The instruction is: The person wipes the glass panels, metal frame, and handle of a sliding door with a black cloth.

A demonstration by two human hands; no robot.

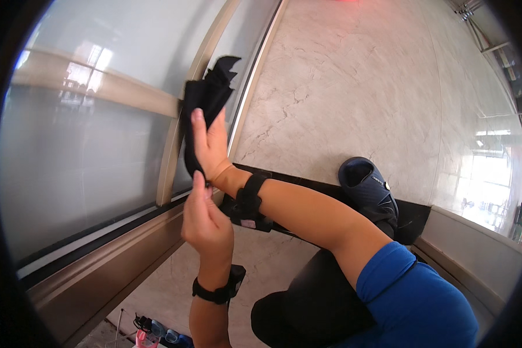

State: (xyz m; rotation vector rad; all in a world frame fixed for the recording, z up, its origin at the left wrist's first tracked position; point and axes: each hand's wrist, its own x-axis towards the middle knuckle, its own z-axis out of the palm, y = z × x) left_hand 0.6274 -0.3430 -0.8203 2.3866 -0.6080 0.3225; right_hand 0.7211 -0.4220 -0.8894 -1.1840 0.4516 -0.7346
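Note:
A folded black cloth [204,95] with pointed, layered edges stands up beside a beige door-frame post. My right hand [213,143] grips it, the thumb lying across its near face and the fingers partly hidden behind it. Just below, my left hand [209,222] has its fingertips closed at the cloth's lower end, near the right wrist. The cloth is very close to the post [169,161]; whether it touches cannot be told. Each forearm wears a black strap with a small device, the right strap [251,191] and the left strap [211,294].
Frosted glass panels [87,143] in a beige frame fill the left. A dark threshold strip crosses the marbled tile floor [330,87]. My dark blue clog [367,182] rests beyond it, and a white ledge [470,235] runs at right. Several shoes [165,332] sit at the bottom.

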